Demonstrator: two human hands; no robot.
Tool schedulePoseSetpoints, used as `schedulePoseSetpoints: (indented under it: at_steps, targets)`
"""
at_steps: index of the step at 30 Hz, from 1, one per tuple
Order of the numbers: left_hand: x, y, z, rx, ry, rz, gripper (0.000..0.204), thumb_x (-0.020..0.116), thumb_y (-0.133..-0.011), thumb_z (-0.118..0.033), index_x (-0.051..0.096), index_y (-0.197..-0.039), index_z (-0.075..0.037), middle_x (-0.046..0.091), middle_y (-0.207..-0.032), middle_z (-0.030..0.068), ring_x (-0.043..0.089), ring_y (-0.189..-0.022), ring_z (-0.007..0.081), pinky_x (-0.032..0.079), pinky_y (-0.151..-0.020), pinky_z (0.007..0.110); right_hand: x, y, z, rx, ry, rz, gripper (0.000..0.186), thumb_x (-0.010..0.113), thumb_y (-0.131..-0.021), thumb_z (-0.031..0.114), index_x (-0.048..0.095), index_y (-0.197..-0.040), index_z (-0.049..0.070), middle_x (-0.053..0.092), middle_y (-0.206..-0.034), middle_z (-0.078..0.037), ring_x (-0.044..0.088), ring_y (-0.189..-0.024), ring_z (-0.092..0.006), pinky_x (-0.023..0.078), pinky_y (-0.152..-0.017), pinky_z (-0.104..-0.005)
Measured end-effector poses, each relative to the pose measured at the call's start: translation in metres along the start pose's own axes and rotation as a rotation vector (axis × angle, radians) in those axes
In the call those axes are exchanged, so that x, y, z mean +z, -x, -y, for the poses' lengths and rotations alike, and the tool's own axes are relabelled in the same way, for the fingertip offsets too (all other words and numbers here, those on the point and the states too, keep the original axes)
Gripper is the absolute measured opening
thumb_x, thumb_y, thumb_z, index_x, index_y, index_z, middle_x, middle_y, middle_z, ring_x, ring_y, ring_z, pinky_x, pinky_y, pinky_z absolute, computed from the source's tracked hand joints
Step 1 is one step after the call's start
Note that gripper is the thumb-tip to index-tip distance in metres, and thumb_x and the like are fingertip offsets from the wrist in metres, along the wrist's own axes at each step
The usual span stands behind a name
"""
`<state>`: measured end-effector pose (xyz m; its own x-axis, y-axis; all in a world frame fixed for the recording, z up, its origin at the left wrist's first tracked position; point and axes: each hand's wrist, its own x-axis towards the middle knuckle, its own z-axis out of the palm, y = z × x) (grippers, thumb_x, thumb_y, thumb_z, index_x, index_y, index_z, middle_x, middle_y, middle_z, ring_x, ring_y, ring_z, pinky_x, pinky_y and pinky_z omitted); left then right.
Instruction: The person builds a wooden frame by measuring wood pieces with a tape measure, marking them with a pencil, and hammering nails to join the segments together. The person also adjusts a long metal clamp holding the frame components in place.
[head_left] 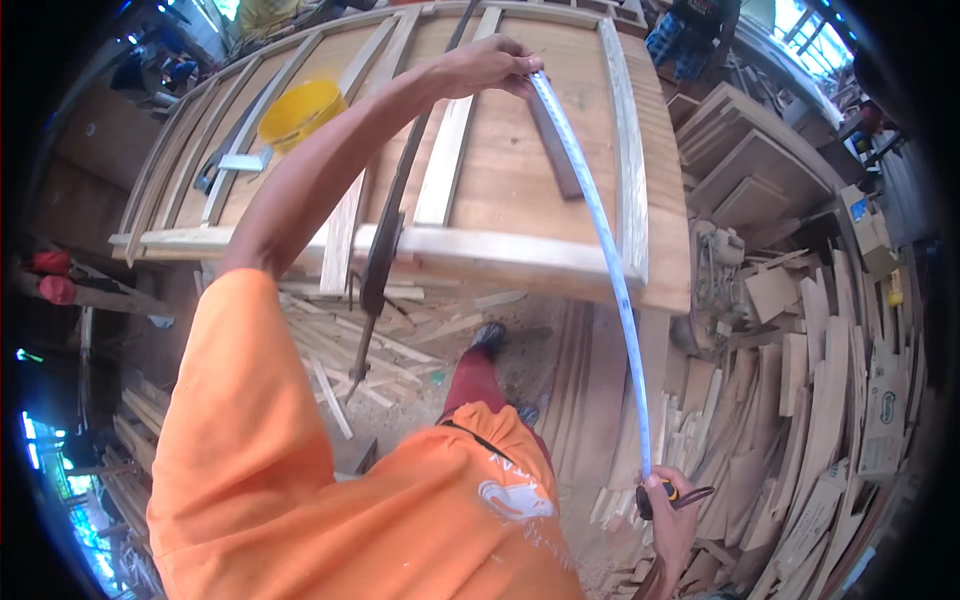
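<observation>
My left hand (505, 66) pinches the free end of a pale measuring tape (600, 240) over the far part of a framed plywood panel (530, 140). The tape arcs down to its black-and-yellow case (652, 500), held in my right hand (678, 520) at the lower right. A short dark board (562, 170) lies beneath the tape near my left hand, partly hidden. A long dark metal bar clamp (380, 260) crosses the panel to the left of the tape. Pale battens (450, 170) run across the plywood.
A yellow bucket (300, 115) stands on the panel at left. Offcuts (350, 340) litter the floor under its near edge. Stacked boards (810, 400) and sheets (750, 160) crowd the right side. Another person (680, 30) is at the far right back. My foot (488, 338) is below the panel.
</observation>
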<state>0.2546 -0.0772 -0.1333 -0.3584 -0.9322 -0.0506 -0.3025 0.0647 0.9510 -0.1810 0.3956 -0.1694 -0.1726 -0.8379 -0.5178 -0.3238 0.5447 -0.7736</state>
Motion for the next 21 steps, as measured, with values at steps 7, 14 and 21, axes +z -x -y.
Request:
schedulePoseSetpoints:
  at_steps: [7, 14, 21]
  targets:
    - [-0.009, -0.139, 0.052, -0.029, 0.053, -0.561, 0.043, 0.069, -0.102, -0.011, 0.043, -0.123, 0.016, 0.070, -0.100, 0.0225, 0.076, -0.082, 0.0282, 0.067, -0.067, 0.040, 0.095, -0.146, 0.140, -0.121, -0.007, -0.154, 0.022, 0.074, -0.094, 0.018, 0.073, -0.092, -0.004, 0.063, -0.067, -0.002, 0.058, -0.053, -0.0087, 0.046, -0.045, -0.0287]
    - [-0.026, -0.234, 0.108, -0.012, 0.334, -0.337, 0.020, 0.062, -0.103, -0.008, 0.063, -0.100, 0.012, 0.073, -0.088, 0.0174, 0.076, -0.075, 0.0251, 0.068, -0.064, 0.041, 0.177, -0.311, 0.276, -0.212, 0.051, -0.091, 0.035, 0.070, -0.099, 0.029, 0.069, -0.083, -0.003, 0.060, -0.063, -0.005, 0.061, -0.050, -0.0150, 0.046, -0.042, -0.0303]
    - [-0.068, -0.321, 0.150, -0.213, 0.424, -0.445, 0.017, 0.067, -0.101, -0.008, 0.071, -0.101, 0.008, 0.075, -0.091, 0.0178, 0.077, -0.078, 0.0268, 0.070, -0.073, 0.043, 0.233, -0.371, 0.343, -0.164, -0.121, 0.010, 0.048, 0.070, -0.101, 0.040, 0.064, -0.080, -0.003, 0.060, -0.062, -0.007, 0.063, -0.050, -0.0162, 0.050, -0.040, -0.0316]
